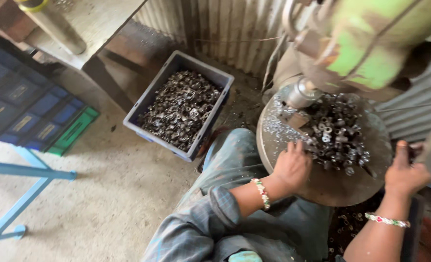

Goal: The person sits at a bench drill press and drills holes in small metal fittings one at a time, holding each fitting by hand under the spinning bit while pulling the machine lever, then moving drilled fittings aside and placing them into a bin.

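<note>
My left hand [291, 165] lies palm down on the round surface [332, 187], fingers curled narrow at the pile of small metal rings [336, 136]. My right hand [406, 173] grips a dark lever [414, 148].

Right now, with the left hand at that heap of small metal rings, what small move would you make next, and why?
Probably close the left hand on one ring at the near edge of the heap. Its fingers already rest there on the round table, apparently empty, and the spindle stands just beyond. The right hand is at the table's far rim, seemingly on something blurred.
</note>
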Motion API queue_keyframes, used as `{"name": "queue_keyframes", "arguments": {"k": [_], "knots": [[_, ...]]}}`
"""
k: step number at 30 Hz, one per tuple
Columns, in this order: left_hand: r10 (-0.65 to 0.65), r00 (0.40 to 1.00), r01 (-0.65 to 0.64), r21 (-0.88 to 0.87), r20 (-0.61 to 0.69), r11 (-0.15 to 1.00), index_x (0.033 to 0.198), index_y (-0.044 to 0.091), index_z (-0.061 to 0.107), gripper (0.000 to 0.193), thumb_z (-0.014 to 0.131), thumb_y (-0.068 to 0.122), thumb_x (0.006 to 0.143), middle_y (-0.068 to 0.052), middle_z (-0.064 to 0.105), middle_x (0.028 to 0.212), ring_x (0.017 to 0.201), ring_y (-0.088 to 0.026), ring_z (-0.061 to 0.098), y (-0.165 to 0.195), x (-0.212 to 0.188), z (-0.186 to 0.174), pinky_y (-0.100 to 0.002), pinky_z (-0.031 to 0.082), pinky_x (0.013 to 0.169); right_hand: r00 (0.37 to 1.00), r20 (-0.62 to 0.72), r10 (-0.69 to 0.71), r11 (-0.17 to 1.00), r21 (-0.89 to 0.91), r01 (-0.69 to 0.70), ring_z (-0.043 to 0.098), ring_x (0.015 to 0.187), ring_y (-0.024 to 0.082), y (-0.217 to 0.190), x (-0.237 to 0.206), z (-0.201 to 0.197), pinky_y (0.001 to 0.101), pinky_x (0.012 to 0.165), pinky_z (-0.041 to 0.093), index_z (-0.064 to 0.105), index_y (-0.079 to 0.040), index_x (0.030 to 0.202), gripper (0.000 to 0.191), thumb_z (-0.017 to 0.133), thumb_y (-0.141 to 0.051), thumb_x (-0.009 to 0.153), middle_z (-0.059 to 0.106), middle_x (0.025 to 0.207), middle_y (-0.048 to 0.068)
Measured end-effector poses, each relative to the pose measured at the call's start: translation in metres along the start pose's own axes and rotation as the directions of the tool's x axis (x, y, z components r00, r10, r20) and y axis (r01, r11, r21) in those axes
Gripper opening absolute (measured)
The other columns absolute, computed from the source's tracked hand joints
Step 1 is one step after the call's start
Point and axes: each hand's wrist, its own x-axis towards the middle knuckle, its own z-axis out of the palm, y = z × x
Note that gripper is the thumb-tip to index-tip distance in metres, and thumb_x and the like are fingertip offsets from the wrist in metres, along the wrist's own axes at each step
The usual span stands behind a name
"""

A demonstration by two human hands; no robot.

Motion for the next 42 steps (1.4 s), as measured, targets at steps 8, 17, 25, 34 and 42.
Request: {"name": "queue_keyframes", "arguments": {"k": [8, 17, 25, 34, 42], "knots": [[-0.048, 0.997, 0.052, -0.083, 0.053, 0.995, 0.118, -0.001, 0.060, 0.043, 0.069, 0.013, 0.079, -0.020, 0.067, 0.112, 0.106, -0.035, 0.065, -0.035, 0.006, 0.010, -0.042, 0.056, 0.093, 0.997, 0.027, 0.072, 0.891, 0.448, -0.076, 0.058, 0.075, 0.012, -0.004, 0.001, -0.001, 0.0249, 0.067, 0.048, 0.049, 0.002, 0.106, 0.021, 0.070, 0.006, 0.104, 0.057, 0.098, 0.004], [-0.562, 0.827, -0.163, -0.961, -0.009, -0.225, 0.114, -0.004, 0.069, 0.023, 0.073, 0.000, 0.092, -0.008, 0.074, 0.102, 0.089, -0.011, 0.070, -0.112, 0.044, -0.046, -0.026, 0.060, 0.082, 0.995, -0.070, 0.077, 0.932, 0.358, -0.047, 0.055, 0.071, 0.011, -0.022, 0.009, -0.005, 0.0272, 0.065, 0.045, 0.053, 0.003, 0.098, 0.026, 0.078, 0.007, 0.105, 0.060, 0.086, 0.005], [-0.585, 0.811, -0.129, -0.972, 0.009, -0.194, 0.109, -0.007, 0.071, 0.021, 0.074, 0.004, 0.092, -0.008, 0.073, 0.096, 0.081, -0.011, 0.069, -0.097, 0.063, -0.057, -0.026, 0.060, 0.075, 0.996, -0.090, -0.013, 0.965, 0.261, 0.036, 0.055, 0.074, 0.012, -0.022, 0.010, -0.008, 0.0280, 0.069, 0.046, 0.053, 0.004, 0.098, 0.024, 0.077, 0.008, 0.101, 0.060, 0.089, 0.006], [-0.463, 0.882, -0.021, -0.971, 0.094, -0.238, 0.109, -0.005, 0.070, 0.022, 0.074, 0.009, 0.093, -0.007, 0.073, 0.096, 0.083, -0.014, 0.071, -0.116, 0.070, -0.059, -0.028, 0.060, 0.076, 0.994, -0.073, 0.084, 0.910, 0.411, -0.047, 0.053, 0.070, 0.011, -0.005, 0.006, -0.002, 0.0260, 0.060, 0.044, 0.052, 0.002, 0.102, 0.027, 0.078, 0.005, 0.109, 0.057, 0.088, 0.004], [-0.438, 0.887, -0.010, -0.943, 0.145, -0.332, 0.109, -0.006, 0.070, 0.023, 0.073, 0.011, 0.094, -0.008, 0.073, 0.096, 0.082, -0.015, 0.072, -0.115, 0.061, -0.060, -0.031, 0.061, 0.078, 0.992, -0.061, 0.106, 0.904, 0.422, -0.071, 0.053, 0.068, 0.010, 0.005, 0.001, -0.005, 0.0261, 0.060, 0.045, 0.052, 0.001, 0.105, 0.027, 0.079, 0.003, 0.109, 0.056, 0.085, 0.003]]}}
